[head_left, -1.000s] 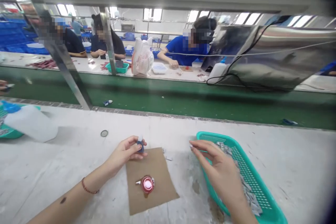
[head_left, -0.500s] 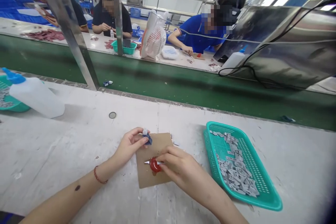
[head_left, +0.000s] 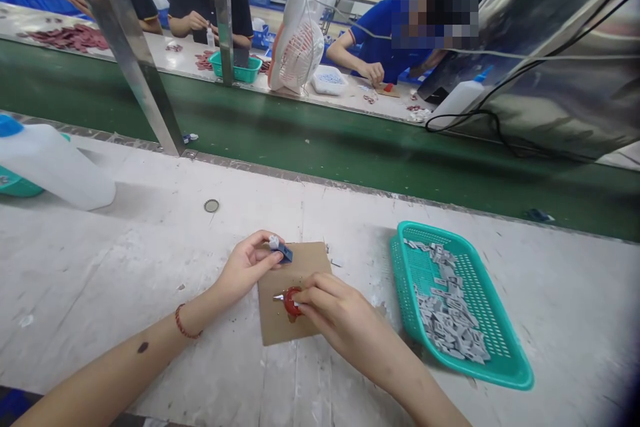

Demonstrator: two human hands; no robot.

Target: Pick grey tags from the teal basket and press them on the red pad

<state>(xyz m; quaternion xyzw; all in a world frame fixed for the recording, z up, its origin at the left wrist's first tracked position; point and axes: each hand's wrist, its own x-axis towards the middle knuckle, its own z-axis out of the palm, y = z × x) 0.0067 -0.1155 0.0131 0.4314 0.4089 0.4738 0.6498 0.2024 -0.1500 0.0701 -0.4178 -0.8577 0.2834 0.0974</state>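
Note:
My left hand (head_left: 249, 261) pinches a small dark blue block (head_left: 285, 253) with a pale grey piece on its top end, over the far left part of a brown cardboard square (head_left: 313, 257). My right hand (head_left: 336, 305) is closed, with its fingertips at a round, glossy red patch or piece (head_left: 291, 301) on the cardboard. A sliver of something pale shows at those fingertips; its kind is hidden. From the left side of the red sticks a shiny metal tip (head_left: 279, 297); whether it joins what my right hand holds, I cannot tell.
To the right stands a green basket (head_left: 505, 340) of small grey parts. A white bottle (head_left: 75, 167) leans at the left by another green basket (head_left: 23, 180). A bottle cap (head_left: 211, 205) lies on the table. Across the green strip (head_left: 300, 140), other people work near a fan (head_left: 299, 40).
The view has tipped slightly downward. In my left hand the blue block has turned, so its body points more to the right. My right hand stays at the red patch.

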